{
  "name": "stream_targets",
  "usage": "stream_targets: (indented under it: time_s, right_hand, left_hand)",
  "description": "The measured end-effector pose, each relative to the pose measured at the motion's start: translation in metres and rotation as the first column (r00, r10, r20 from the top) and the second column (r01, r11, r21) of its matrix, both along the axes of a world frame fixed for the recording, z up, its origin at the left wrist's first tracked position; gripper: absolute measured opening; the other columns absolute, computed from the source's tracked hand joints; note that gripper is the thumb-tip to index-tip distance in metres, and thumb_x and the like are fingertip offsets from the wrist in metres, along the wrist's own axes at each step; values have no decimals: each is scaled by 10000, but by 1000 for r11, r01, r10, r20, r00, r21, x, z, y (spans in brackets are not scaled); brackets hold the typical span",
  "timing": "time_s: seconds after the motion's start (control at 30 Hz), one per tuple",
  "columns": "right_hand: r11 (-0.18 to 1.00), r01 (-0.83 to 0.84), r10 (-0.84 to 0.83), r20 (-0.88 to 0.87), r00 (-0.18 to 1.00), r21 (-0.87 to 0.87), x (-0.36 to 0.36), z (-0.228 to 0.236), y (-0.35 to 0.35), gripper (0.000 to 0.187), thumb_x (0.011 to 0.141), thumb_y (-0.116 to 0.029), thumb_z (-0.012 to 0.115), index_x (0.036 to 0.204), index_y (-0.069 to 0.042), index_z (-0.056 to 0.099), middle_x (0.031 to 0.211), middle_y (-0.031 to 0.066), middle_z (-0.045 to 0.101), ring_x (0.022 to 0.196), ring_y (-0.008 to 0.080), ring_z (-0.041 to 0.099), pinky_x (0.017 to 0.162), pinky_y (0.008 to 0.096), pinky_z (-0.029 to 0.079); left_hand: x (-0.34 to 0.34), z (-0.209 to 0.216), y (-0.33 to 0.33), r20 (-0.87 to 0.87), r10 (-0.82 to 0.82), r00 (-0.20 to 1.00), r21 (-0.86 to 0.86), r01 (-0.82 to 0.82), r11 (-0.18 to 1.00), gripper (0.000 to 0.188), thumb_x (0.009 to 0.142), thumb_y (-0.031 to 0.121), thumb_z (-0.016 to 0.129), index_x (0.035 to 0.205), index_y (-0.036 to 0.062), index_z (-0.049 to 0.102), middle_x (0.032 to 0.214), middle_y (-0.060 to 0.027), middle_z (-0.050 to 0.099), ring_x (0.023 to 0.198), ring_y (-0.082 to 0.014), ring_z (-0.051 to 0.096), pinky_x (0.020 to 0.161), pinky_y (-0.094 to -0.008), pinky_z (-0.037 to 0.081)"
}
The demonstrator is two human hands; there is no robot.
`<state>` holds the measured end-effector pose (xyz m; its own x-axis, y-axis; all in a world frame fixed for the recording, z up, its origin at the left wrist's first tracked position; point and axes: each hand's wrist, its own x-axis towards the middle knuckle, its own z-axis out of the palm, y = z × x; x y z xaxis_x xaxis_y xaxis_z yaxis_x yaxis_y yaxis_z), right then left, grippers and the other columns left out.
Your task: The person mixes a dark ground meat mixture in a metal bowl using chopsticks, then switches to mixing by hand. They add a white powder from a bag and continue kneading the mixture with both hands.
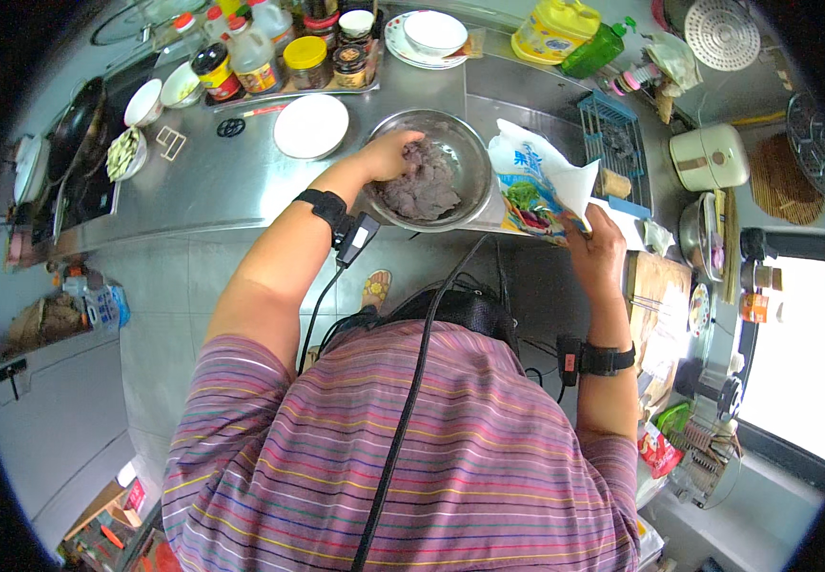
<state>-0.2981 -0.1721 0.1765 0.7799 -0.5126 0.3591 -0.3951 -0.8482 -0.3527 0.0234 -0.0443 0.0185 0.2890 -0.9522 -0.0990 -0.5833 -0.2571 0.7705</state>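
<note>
A round steel bowl (pixel 476 170) sits at the counter's front edge, with a lumpy grey-purple, dough-like mass (pixel 424 189) filling its left part. My left hand (pixel 391 155) reaches over the bowl's left rim, its fingers curled into that mass; the fingertips are partly buried. To the right of the bowl, a white plastic bag (pixel 538 164) printed with vegetables stands with its top spread apart. My right hand (pixel 599 250) pinches the bag's lower right edge. What the bag contains is hidden.
A white plate (pixel 311 126) lies left of the bowl. Several sauce bottles and jars (pixel 307 63) stand on a tray behind. At right are the sink with a blue rack (pixel 615 143), and a cream rice cooker (pixel 709 157). A cable (pixel 403 419) runs down my front.
</note>
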Motion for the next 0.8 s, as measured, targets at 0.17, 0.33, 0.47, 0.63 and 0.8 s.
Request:
stream_targets:
  time_s: [0.17, 0.33, 0.47, 0.63, 0.8]
  right_hand:
    - [992, -78, 68, -98, 993, -103, 19, 3, 12, 277, 715, -44, 680, 987, -89, 655, 894, 127, 667, 784, 338, 639, 681, 403, 508]
    - [981, -149, 135, -116, 984, -124, 29, 2, 19, 335, 671, -15, 636, 993, -109, 654, 922, 111, 673, 787, 324, 643, 697, 407, 510]
    - [957, -230, 205, -153, 967, -175, 36, 2, 21, 300, 680, -39, 622, 970, -112, 645, 861, 101, 663, 749, 314, 636, 671, 413, 497]
    - [942, -276, 228, -241, 943, -189, 41, -2, 24, 226, 702, -72, 620, 923, -119, 637, 804, 85, 647, 723, 304, 631, 660, 415, 485]
    - [928, -312, 241, -311, 919, -202, 48, -6, 24, 185, 722, -92, 628, 904, -125, 628, 770, 84, 633, 694, 298, 624, 631, 415, 479]
  left_hand:
    - [-4, 4, 13, -73, 104, 992, 29, -102, 994, 580, 746, 16, 619, 1313, 32, 496, 1273, -209, 559, 1197, -319, 528, 1002, -362, 419]
    - [-6, -1, 24, -92, 156, 983, -42, -161, 986, 561, 746, -3, 597, 1299, 22, 508, 1281, -213, 553, 1204, -321, 525, 1004, -356, 417]
    - [-5, -1, 29, -124, 142, 982, 1, -143, 990, 566, 741, -3, 613, 1297, 21, 508, 1278, -211, 554, 1212, -319, 518, 1008, -348, 414]
    - [-7, -1, 32, -71, 156, 985, -131, -164, 978, 542, 734, -9, 620, 1267, 35, 531, 1221, -209, 586, 1134, -345, 563, 940, -361, 455]
    - [-4, 0, 29, 10, 155, 988, -75, -154, 985, 534, 732, -18, 611, 1257, 53, 541, 1121, -197, 624, 1015, -338, 610, 868, -374, 483]
